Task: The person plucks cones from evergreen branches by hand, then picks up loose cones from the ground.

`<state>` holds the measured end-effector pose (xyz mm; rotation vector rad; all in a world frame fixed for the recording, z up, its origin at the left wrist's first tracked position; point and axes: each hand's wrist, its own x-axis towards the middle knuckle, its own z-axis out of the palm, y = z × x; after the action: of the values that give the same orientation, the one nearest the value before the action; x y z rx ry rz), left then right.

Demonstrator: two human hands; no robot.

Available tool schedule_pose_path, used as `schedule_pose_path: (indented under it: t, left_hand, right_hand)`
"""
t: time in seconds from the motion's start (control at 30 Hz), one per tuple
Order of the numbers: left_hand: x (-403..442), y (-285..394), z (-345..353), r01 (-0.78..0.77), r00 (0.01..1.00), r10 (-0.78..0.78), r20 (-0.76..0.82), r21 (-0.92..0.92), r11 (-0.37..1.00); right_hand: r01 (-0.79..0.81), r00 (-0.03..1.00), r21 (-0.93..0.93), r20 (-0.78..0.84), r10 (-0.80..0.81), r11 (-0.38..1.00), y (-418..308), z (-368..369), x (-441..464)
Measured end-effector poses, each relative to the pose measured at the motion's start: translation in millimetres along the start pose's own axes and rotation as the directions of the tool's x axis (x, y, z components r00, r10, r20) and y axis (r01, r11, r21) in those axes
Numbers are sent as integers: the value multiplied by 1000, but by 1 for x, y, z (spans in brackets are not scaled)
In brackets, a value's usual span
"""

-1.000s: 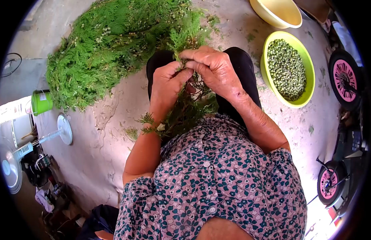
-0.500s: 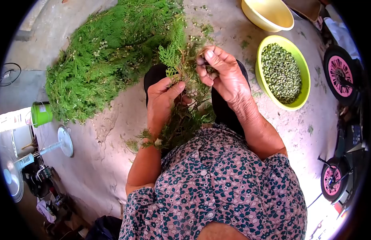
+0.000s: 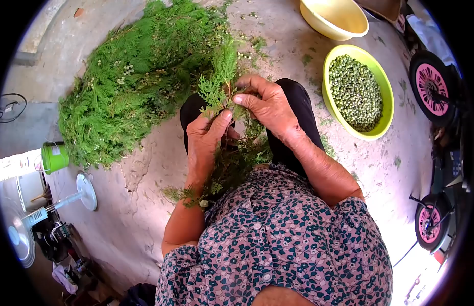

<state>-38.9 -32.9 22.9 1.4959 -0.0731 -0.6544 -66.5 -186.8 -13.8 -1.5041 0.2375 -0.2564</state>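
My left hand (image 3: 205, 140) is closed around the stem of an arborvitae branch (image 3: 220, 76), thumb and index finger pinching it. The leafy tip points up and away from me; lower sprigs hang over my lap. My right hand (image 3: 271, 108) is closed in a pinch at the same branch, just above the left thumb. What lies inside its curled fingers is hidden. On the floor to the right, a lime-green basin (image 3: 327, 92) holds many small round green cones (image 3: 357, 94). At the upper left lies a large heap of cut arborvitae branches (image 3: 129, 92), some bearing pale cones.
A pale yellow basin (image 3: 318, 25) stands beyond the lime-green one. On the left are a green bucket (image 3: 55, 157) and a standing fan (image 3: 38, 217). Pink-rimmed wheels (image 3: 432, 89) line the right side. Leaf scraps lie scattered on the concrete floor (image 3: 135, 204).
My right hand has moved left and slightly down, from beside the branch with small green cones in its fingers, to a pinch on the branch. My left hand keeps its hold.
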Motion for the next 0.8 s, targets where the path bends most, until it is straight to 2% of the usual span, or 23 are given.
schedule_pose_path:
  t: [0.03,0.07,0.2,0.23,0.27,0.3,0.37,0.4,0.5,0.57,0.6,0.63,0.7,0.77,0.8]
  left_hand:
    - [0,0,1,1,1000,-1,3,2,1000]
    - [0,-1,3,-15,1000,15,-18,-9,1000]
    - [-4,1,5,-34,998,35,-49,22,999]
    - [-5,2,6,-34,998,35,-49,22,999]
    - [-6,5,7,-35,998,37,-50,29,999]
    - [-8,7,8,-38,998,39,-52,35,999]
    - [-9,5,3,-29,998,27,-60,-34,999]
    - [-10,5,0,-16,998,9,-66,-102,995]
    - [-13,13,3,-3,999,-4,-35,-196,981]
    - [-11,17,7,30,999,-33,-9,-210,977]
    - [-10,18,7,71,997,-68,19,-217,974]
    - [-9,19,7,66,998,-64,17,-214,974]
    - [-8,17,6,64,995,-48,87,-198,978]
    - [-6,16,5,79,994,-63,86,-194,978]
    - [-4,17,2,144,986,-125,111,-181,973]
  right_hand:
    - [138,990,-126,6,-139,982,3,0,0]
    - [82,996,-174,-17,-86,981,-5,1,-2]
    - [73,991,-139,-105,-88,988,-11,3,-5]
    - [-74,989,60,-120,80,995,-13,3,-5]
    - [-214,964,256,-101,246,943,-17,3,-5]
    - [-221,934,248,-223,278,943,-25,0,-5]
    - [-160,930,319,-269,251,934,-14,-29,4]
    - [-65,955,552,-207,212,831,-10,-36,12]
    - [-194,959,686,-18,283,701,-3,-43,17]
    - [-303,931,661,51,361,687,8,-39,13]
    - [-371,848,551,-128,514,748,-13,-19,6]
    - [-426,879,459,4,477,780,22,-28,1]
    - [-410,912,424,210,353,808,13,-18,-7]
    - [-420,904,379,253,345,825,0,-10,-7]
    - [-388,919,442,254,302,809,-20,-4,-11]
